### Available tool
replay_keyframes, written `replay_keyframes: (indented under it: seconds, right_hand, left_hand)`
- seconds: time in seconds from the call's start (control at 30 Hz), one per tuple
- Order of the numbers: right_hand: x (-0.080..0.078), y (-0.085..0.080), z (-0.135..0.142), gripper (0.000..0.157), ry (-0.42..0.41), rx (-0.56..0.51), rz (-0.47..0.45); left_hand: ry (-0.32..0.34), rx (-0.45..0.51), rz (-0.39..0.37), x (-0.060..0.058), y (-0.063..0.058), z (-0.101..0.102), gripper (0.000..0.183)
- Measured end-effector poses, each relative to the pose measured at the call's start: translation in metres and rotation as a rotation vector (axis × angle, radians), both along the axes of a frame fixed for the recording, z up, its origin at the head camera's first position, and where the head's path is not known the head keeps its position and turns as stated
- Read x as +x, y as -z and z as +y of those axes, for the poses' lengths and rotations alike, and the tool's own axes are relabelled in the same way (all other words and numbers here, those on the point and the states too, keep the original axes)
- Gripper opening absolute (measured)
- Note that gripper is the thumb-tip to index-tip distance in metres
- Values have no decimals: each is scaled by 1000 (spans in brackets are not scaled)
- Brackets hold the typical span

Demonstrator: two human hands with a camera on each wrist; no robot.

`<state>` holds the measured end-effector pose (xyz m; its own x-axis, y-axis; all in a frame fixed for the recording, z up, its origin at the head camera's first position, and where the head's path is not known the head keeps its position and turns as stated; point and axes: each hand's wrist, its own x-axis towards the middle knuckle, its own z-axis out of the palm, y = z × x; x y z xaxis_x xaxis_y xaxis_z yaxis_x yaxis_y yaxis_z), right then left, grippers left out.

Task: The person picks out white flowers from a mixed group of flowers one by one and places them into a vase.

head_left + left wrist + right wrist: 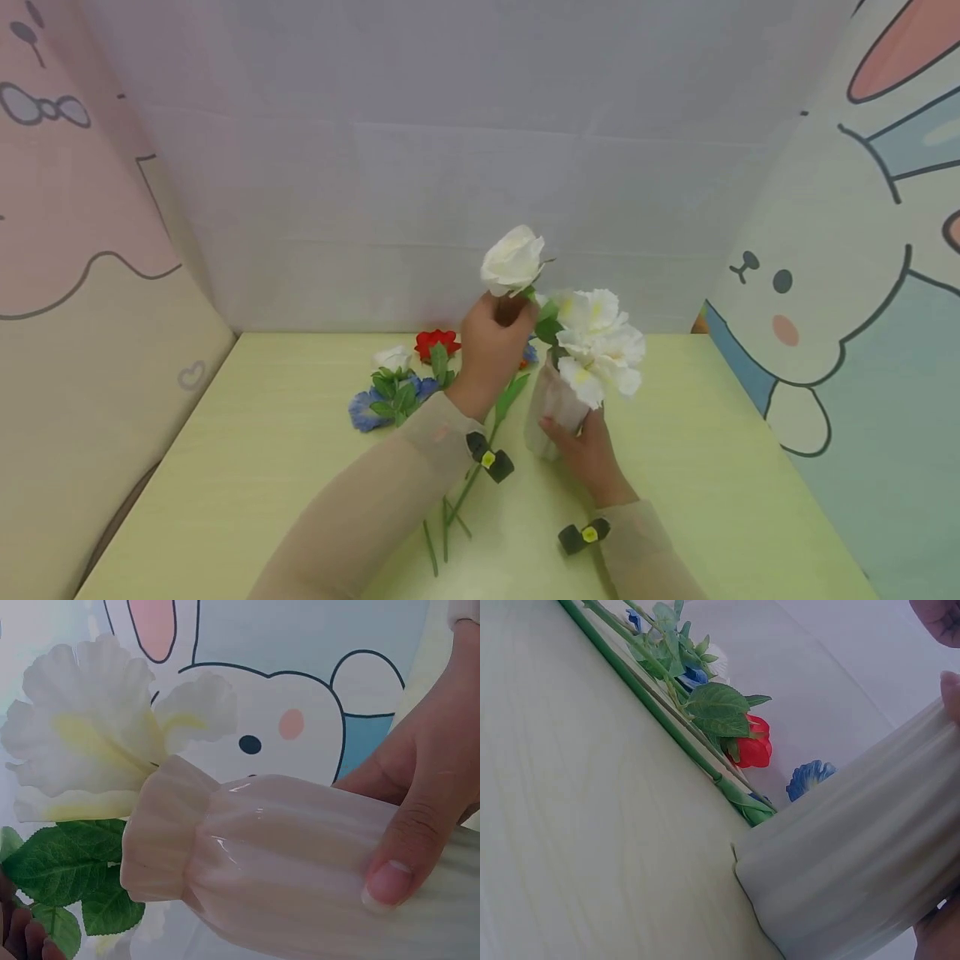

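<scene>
The right hand (435, 780) grips a vase (285, 859), white flower (82, 739) seemingly at its mouth.

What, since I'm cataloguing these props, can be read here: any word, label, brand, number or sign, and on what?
None can be read.
White vase and white flowers: no lettering visible.
Rabbit drawing: no lettering visible.
Yellow wrist patches: any marks are too small to read.

Loose flowers (405, 392) on table (712, 467), left of vase (551, 408)
</scene>
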<state>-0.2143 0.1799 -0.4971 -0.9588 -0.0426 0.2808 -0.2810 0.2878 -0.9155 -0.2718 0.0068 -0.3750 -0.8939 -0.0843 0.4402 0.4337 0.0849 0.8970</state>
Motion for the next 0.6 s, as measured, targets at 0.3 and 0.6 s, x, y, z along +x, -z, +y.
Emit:
replay_keyframes:
  seconds: [0.3, 0.6]
  right_hand:
    - [-14, 33, 7, 86, 21, -63, -22]
    - [-9, 28, 6, 52, 65, 51, -154]
  left_hand:
    - [-23, -45, -77, -6, -7, 8, 18]
    - [77, -111, -174, -9, -2, 16, 12]
